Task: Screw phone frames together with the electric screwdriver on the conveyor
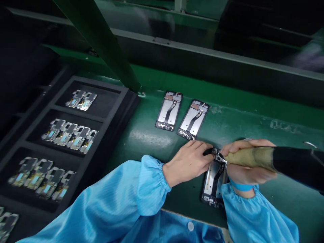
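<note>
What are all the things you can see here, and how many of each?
Phone frames: three, silver and black; two side by side farther along the belt, one under the hands.
Small metal parts: many, silver with light blue, in rows in the tray.
Tray: one, black, left of the belt.
Belt: one, green, under the phone frames.
Screwdriver: one, tan and black, tip at the near phone frame's top.
Left hand: bare, blue sleeve, fingers on the near phone frame's top.
Right hand: bare, blue sleeve, wrapped around the screwdriver.
</note>
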Action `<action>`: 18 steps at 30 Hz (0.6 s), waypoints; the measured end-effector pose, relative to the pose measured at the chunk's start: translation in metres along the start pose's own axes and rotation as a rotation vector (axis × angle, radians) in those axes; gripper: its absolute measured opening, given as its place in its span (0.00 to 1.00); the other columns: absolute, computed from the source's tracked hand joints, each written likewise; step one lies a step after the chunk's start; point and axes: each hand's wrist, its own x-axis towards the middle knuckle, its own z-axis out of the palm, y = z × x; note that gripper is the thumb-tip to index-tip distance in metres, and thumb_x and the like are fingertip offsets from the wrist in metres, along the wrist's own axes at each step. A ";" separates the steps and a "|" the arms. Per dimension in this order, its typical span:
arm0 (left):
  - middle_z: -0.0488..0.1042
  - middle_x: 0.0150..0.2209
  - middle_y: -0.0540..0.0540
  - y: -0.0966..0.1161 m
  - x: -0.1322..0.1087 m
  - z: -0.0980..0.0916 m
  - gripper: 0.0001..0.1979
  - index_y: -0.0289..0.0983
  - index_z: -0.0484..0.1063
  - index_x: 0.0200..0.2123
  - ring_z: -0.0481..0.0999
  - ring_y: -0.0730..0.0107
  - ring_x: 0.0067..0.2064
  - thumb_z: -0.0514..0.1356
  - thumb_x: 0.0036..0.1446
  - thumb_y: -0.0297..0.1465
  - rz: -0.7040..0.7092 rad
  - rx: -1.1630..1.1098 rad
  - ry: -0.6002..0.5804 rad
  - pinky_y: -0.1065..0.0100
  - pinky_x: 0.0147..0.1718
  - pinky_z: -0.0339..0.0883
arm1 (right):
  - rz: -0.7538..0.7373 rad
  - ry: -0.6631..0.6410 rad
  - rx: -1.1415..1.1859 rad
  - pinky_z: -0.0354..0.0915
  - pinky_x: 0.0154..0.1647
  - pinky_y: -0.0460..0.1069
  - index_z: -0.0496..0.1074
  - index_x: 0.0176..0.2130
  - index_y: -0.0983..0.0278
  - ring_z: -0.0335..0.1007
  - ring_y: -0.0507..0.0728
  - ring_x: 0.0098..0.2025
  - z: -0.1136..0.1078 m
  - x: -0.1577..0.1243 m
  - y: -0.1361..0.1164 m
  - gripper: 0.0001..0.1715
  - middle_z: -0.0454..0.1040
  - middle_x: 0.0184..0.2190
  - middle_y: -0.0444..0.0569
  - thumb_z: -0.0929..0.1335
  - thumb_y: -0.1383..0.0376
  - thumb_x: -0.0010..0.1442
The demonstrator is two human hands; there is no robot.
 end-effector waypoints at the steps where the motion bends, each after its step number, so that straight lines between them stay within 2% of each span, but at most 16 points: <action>1: 0.78 0.59 0.39 0.000 0.000 0.000 0.10 0.37 0.81 0.49 0.78 0.54 0.58 0.60 0.76 0.34 -0.001 0.002 -0.005 0.53 0.55 0.75 | -0.010 -0.004 -0.001 0.70 0.21 0.54 0.77 0.48 0.56 0.70 0.58 0.21 0.001 0.000 0.001 0.30 0.76 0.27 0.43 0.63 0.37 0.69; 5: 0.78 0.59 0.39 0.000 0.001 0.000 0.10 0.37 0.81 0.46 0.78 0.54 0.58 0.60 0.76 0.34 -0.002 0.006 -0.002 0.53 0.55 0.75 | -0.017 0.010 0.002 0.68 0.19 0.53 0.76 0.46 0.56 0.68 0.57 0.19 0.009 0.000 0.001 0.30 0.76 0.26 0.42 0.69 0.35 0.63; 8: 0.79 0.59 0.40 -0.001 0.000 0.000 0.09 0.37 0.81 0.48 0.78 0.54 0.58 0.61 0.76 0.34 0.002 0.002 0.000 0.53 0.56 0.74 | 0.063 0.041 -0.011 0.68 0.18 0.54 0.75 0.44 0.55 0.68 0.58 0.18 0.007 0.005 -0.005 0.27 0.75 0.24 0.41 0.69 0.37 0.63; 11: 0.78 0.60 0.39 -0.002 -0.001 0.001 0.08 0.38 0.79 0.51 0.78 0.54 0.60 0.62 0.75 0.33 0.007 0.006 0.001 0.53 0.56 0.74 | 0.042 0.117 -0.059 0.70 0.19 0.56 0.74 0.45 0.54 0.69 0.59 0.18 -0.009 0.019 -0.014 0.28 0.75 0.23 0.42 0.66 0.36 0.63; 15: 0.77 0.61 0.39 -0.004 -0.003 0.002 0.07 0.37 0.79 0.51 0.77 0.53 0.59 0.62 0.73 0.29 0.020 0.021 0.016 0.52 0.56 0.75 | -0.126 0.382 -0.201 0.66 0.15 0.53 0.73 0.41 0.54 0.64 0.57 0.17 -0.044 0.043 -0.020 0.33 0.70 0.20 0.41 0.67 0.31 0.57; 18: 0.78 0.60 0.40 -0.004 -0.003 0.002 0.08 0.38 0.79 0.51 0.78 0.53 0.57 0.60 0.74 0.28 0.023 0.026 0.029 0.52 0.54 0.75 | -0.105 0.479 -0.238 0.63 0.14 0.52 0.72 0.38 0.55 0.62 0.56 0.16 -0.059 0.052 -0.016 0.33 0.69 0.19 0.41 0.67 0.31 0.56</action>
